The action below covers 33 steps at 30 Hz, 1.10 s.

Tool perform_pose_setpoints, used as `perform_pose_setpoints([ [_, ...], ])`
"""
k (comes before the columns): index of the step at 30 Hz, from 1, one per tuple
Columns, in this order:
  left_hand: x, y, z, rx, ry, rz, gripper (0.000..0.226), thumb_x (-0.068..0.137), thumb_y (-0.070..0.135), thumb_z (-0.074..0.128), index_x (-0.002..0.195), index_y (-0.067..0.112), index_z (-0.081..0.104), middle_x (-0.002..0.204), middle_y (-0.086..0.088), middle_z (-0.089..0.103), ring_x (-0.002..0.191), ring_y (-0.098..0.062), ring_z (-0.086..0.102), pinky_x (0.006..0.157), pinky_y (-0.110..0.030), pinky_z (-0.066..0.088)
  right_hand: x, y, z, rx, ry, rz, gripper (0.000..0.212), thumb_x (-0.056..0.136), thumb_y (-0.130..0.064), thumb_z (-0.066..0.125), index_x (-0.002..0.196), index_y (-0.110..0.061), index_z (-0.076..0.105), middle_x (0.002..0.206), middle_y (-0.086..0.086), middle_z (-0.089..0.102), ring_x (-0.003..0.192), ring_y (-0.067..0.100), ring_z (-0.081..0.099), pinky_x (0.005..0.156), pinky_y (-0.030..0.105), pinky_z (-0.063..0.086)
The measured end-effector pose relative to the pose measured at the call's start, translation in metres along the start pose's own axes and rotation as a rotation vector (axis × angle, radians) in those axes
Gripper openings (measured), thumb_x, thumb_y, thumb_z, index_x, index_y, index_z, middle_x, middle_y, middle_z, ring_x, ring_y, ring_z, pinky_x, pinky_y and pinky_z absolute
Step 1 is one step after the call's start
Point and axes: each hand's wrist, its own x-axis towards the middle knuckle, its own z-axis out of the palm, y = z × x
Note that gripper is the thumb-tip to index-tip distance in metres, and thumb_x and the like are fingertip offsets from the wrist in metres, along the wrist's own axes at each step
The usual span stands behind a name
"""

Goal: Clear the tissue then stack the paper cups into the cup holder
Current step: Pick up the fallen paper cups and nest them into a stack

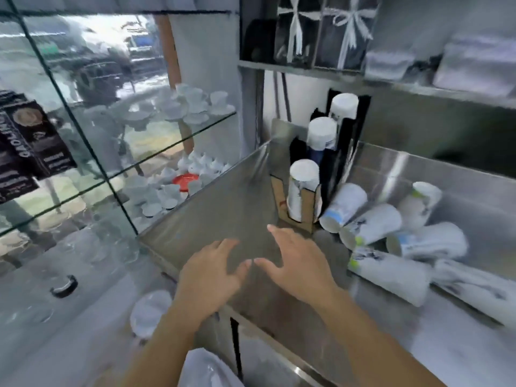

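1. The paper cups (371, 223) lie loose on their sides in a heap on the steel counter (460, 339), to my right and just beside the cup holder. They are white with blue, green and dark printed marks; some mouths face me, some point away, and several touch or overlap.
2. The cup holder (305, 203) stands in the back corner, its front part a tan, card-like frame with one stack of upturned white cups in it. Behind it, taller dark slots carry two more stacks (322, 132), bottoms up.
3. Something white and crumpled (150, 311) lies low on the left past my wrist; it may be the tissue, but the blur keeps me from being sure.
4. My left hand (209, 277) hovers palm down over the grey counter surface, fingers spread and relaxed, gripping nothing.
5. My right hand (298, 263) is beside it, also palm down and splayed, empty, thumb tip almost meeting my left fingertips. It sits nearer the holder, well short of the loose cups.
6. A glass cabinet (117, 129) of white crockery fills the left.
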Motion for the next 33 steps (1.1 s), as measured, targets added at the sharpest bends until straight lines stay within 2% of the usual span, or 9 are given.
perform_pose_setpoints([
  [4, 0.033, 0.078, 0.029, 0.021, -0.008, 0.183, 0.050, 0.083, 0.055, 0.048, 0.125, 0.027, 0.049, 0.125, 0.002, 0.060, 0.115, -0.021, 0.055, 0.095, -0.035, 0.042, -0.027, 0.068, -0.047, -0.030, 0.073, 0.202, 0.069, 0.087, -0.058, 0.045, 0.142, -0.020, 0.029, 0.139, 0.004, 0.047, 0.126, 0.024, 0.044, 0.099, 0.038, 0.037],
  [8, 0.050, 0.148, 0.066, -0.047, -0.075, 0.308, 0.052, 0.079, 0.055, 0.043, 0.122, 0.027, 0.049, 0.121, 0.003, 0.061, 0.112, -0.020, 0.055, 0.094, -0.034, 0.044, -0.060, 0.131, -0.075, -0.058, 0.096, 0.357, 0.067, 0.085, -0.057, 0.046, 0.137, -0.016, 0.038, 0.128, 0.008, 0.055, 0.115, 0.031, 0.053, 0.088, 0.041, 0.042],
  [12, 0.054, 0.197, 0.111, -0.054, -0.206, 0.340, 0.051, 0.085, 0.046, 0.052, 0.132, 0.030, 0.041, 0.137, 0.006, 0.048, 0.125, -0.017, 0.044, 0.102, -0.032, 0.035, -0.095, 0.182, -0.083, -0.145, 0.108, 0.408, 0.061, 0.076, -0.057, 0.044, 0.117, -0.014, 0.054, 0.095, 0.008, 0.069, 0.081, 0.030, 0.068, 0.062, 0.038, 0.052],
  [14, 0.053, 0.209, 0.130, 0.014, -0.282, 0.386, 0.055, 0.085, 0.045, 0.052, 0.135, 0.028, 0.036, 0.140, 0.005, 0.043, 0.130, -0.018, 0.036, 0.105, -0.033, 0.032, -0.108, 0.203, -0.078, -0.161, 0.078, 0.427, 0.065, 0.076, -0.057, 0.046, 0.124, -0.014, 0.050, 0.109, 0.010, 0.066, 0.096, 0.030, 0.065, 0.074, 0.042, 0.052],
  [17, 0.053, 0.213, 0.151, 0.129, -0.371, 0.455, 0.064, 0.081, 0.052, 0.051, 0.137, 0.026, 0.031, 0.141, 0.004, 0.038, 0.133, -0.018, 0.031, 0.107, -0.033, 0.028, -0.124, 0.227, -0.066, -0.097, -0.046, 0.465, 0.076, 0.081, -0.054, 0.054, 0.142, -0.018, 0.026, 0.148, 0.007, 0.035, 0.133, 0.026, 0.036, 0.107, 0.040, 0.029],
  [20, 0.049, 0.213, 0.167, 0.172, -0.393, 0.468, 0.082, 0.075, 0.062, 0.051, 0.142, 0.026, 0.023, 0.152, 0.002, 0.022, 0.139, -0.018, 0.018, 0.113, -0.033, 0.016, -0.132, 0.238, -0.061, -0.015, -0.100, 0.449, 0.086, 0.079, -0.050, 0.059, 0.146, -0.020, 0.014, 0.154, 0.002, 0.025, 0.140, 0.020, 0.025, 0.114, 0.038, 0.019],
  [27, 0.054, 0.208, 0.183, 0.276, -0.330, 0.527, 0.085, 0.078, 0.040, 0.063, 0.144, 0.024, 0.011, 0.155, 0.000, 0.010, 0.142, -0.019, 0.008, 0.117, -0.034, 0.004, -0.132, 0.247, -0.049, -0.053, -0.090, 0.412, 0.096, 0.076, -0.037, 0.067, 0.147, -0.019, 0.005, 0.158, -0.004, 0.009, 0.144, 0.013, 0.012, 0.114, 0.036, 0.012],
  [30, 0.057, 0.204, 0.191, 0.312, -0.302, 0.564, 0.089, 0.069, 0.036, 0.072, 0.139, 0.017, 0.022, 0.147, -0.004, 0.029, 0.137, -0.024, 0.025, 0.116, -0.037, 0.016, -0.131, 0.243, -0.045, 0.012, -0.091, 0.388, 0.090, 0.077, -0.029, 0.067, 0.147, -0.017, 0.010, 0.156, -0.003, 0.018, 0.143, 0.012, 0.016, 0.112, 0.032, 0.010],
  [33, 0.059, 0.203, 0.193, 0.332, -0.195, 0.566, 0.100, 0.029, 0.042, 0.087, 0.118, 0.018, 0.045, 0.108, 0.000, 0.060, 0.099, -0.021, 0.062, 0.092, -0.038, 0.050, -0.128, 0.241, -0.045, 0.043, -0.042, 0.292, 0.085, 0.073, -0.031, 0.066, 0.144, -0.018, 0.021, 0.151, -0.001, 0.031, 0.139, 0.013, 0.025, 0.107, 0.026, 0.010],
])
